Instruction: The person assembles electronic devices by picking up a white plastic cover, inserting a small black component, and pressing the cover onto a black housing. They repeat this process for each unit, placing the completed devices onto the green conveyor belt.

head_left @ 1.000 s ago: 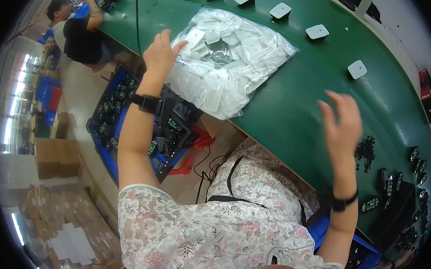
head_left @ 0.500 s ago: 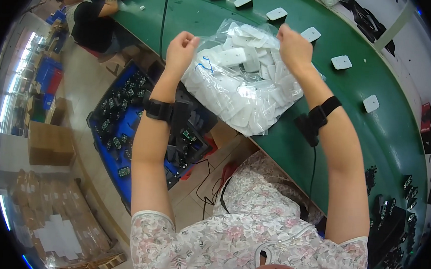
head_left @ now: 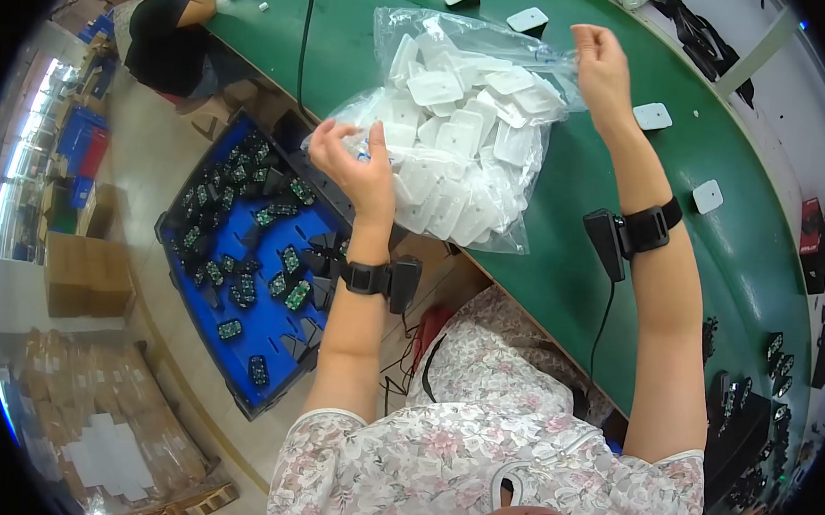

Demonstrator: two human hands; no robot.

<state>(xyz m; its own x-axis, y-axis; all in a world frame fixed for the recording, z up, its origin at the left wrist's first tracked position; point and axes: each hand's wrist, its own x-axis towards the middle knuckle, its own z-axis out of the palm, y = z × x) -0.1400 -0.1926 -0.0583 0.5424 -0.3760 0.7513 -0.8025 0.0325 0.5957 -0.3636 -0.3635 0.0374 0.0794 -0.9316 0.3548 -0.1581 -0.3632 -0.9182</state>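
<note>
Green table (head_left: 573,258) here, with the clear bag (head_left: 396,32) of white plates (head_left: 435,89) lying near its front edge. Left hand (head_left: 356,169) is at the bag's near-left side, fingers loosely curled, thumb spread apart; can't tell if it's gripping plastic. Right hand (head_left: 599,66) is at the bag's right edge, fingers bent and close together, hold unclear too. Blue tray (head_left: 206,316) of circuit boards (head_left: 299,296) sits left of the bag, lower down.

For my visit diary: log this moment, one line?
clear bag: on green table; white plates: inside; left grip: bag's left edge; right grip: bag's upper right
</note>
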